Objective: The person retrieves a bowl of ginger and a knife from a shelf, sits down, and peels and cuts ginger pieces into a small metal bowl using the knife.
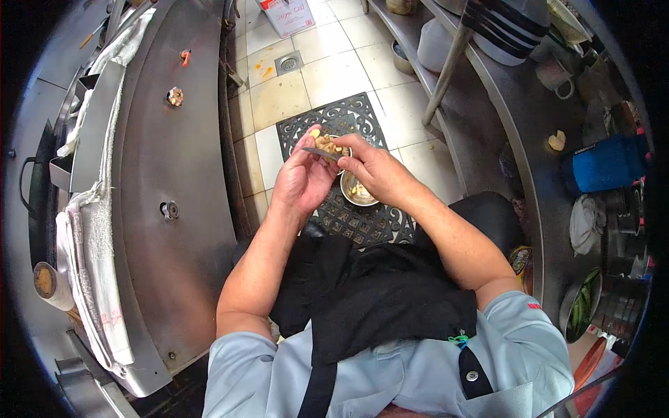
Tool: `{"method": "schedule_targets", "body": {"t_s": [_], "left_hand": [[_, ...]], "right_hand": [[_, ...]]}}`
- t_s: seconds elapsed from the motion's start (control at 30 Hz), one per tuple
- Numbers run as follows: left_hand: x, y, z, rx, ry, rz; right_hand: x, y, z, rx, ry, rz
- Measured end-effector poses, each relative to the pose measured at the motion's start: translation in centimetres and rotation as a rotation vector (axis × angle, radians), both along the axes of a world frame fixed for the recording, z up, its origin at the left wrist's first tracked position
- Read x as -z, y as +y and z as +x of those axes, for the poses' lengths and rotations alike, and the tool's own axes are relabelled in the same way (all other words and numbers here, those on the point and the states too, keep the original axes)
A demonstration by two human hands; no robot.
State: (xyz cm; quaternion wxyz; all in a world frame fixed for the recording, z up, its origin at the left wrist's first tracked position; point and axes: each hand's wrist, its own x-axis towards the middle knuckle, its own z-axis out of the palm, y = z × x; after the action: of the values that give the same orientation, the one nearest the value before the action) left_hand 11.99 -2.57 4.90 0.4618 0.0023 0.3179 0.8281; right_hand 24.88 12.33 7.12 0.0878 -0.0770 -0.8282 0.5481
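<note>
One apron point(390, 313) — two hands point(304, 184) point(373, 171), one knife point(322, 152), one bowl point(363, 203)

Many Parts Were Hard to See

The right grip point(373, 167) covered the handle of the knife point(322, 152). The left grip point(304, 177) hid part of the lumpy food point(327, 144), which was too small to name. The right grip also hid part of the bowl point(362, 203), and the pale bits point(357, 189) inside were too tiny to tell. The black apron point(390, 299) covered the near end of the floor mat point(334, 223). The top edge cut off the white box point(288, 21), and its red writing was too small to read.
</note>
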Motion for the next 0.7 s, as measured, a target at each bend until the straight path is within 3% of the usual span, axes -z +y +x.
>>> {"method": "schedule_targets", "body": {"t_s": [0.4, 0.6, 0.7], "left_hand": [[0.2, 0.7, 1.3, -0.084, 0.093, 0.115], [-0.6, 0.0, 0.7, 0.035, -0.078, 0.014], [-1.0, 0.7, 1.9, -0.056, 0.143, 0.087]], "right_hand": [[0.2, -0.3, 0.0, 0.051, 0.085, 0.035], [-0.1, 1.1, 0.2, -0.052, 0.04, -0.016], [-0.2, 1.3, 0.2, -0.051, 0.022, -0.1]]}}
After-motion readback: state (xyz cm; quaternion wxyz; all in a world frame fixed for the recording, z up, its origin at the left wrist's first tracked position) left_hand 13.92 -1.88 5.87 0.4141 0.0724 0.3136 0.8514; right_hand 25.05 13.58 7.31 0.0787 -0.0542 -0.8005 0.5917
